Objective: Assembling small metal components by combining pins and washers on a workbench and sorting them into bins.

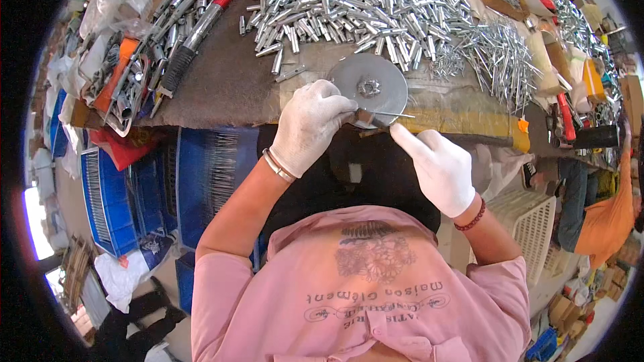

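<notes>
My left hand [310,124], in a white glove, is closed at the bench edge, thumb and fingers pinched around a thin metal rod [396,114] that points right. Just below the rod lies a short dark brown piece [367,119], between my two hands. My right hand [439,169], also gloved in white, has its index finger reaching to the end of this piece and the other fingers curled; what they grip is hidden. Right behind the fingertips sits a round grey metal disc [389,84] with small shiny pieces at its centre.
A heap of silver metal tubes [355,7] covers the back of the bench, with thin metal pins [493,53] to its right. Tools, including a red-and-black bar [201,30], crowd the left. Blue bins [191,188] stand below left, a pale crate [533,228] below right. Someone in orange [607,218] is at right.
</notes>
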Tool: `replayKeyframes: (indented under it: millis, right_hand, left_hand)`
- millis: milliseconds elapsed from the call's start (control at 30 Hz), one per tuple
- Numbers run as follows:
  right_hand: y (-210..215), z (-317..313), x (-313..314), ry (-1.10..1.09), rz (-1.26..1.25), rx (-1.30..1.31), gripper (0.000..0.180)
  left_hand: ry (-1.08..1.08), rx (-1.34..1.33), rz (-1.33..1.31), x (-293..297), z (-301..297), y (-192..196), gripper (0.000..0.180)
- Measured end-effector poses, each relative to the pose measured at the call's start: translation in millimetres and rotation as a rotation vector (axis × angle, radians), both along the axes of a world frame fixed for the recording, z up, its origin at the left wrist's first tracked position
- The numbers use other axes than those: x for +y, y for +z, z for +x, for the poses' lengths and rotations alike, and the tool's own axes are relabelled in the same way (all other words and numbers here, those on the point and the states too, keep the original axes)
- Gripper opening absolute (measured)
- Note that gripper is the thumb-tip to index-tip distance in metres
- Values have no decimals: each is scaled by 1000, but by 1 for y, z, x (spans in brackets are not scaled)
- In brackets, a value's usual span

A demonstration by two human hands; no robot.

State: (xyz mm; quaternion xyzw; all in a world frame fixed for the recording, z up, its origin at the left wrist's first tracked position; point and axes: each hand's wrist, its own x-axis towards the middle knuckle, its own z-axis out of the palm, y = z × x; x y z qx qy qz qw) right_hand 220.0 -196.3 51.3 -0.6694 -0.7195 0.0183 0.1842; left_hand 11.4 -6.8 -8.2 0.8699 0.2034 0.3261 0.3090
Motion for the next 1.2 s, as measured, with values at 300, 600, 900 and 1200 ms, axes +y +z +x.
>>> replayKeyframes:
  millis: [300, 600, 900, 1200]
  right_hand:
    - [17, 18, 42, -144, -128, 346, 46]
    - [-6, -20, 36, -153, -100, 172, 15]
    - [-1, -40, 32, -297, -667, 1124, 19]
    - [-5, -75, 34, -136, -556, 956, 35]
  left_hand:
    - [8, -12, -39, -2, -4, 3, 17]
    - [57, -22, -82, -10, -6, 5, 19]
    - [342, -71, -854, -68, -1, 23, 52]
    - [269, -304, -1067, -63, -38, 28, 57]
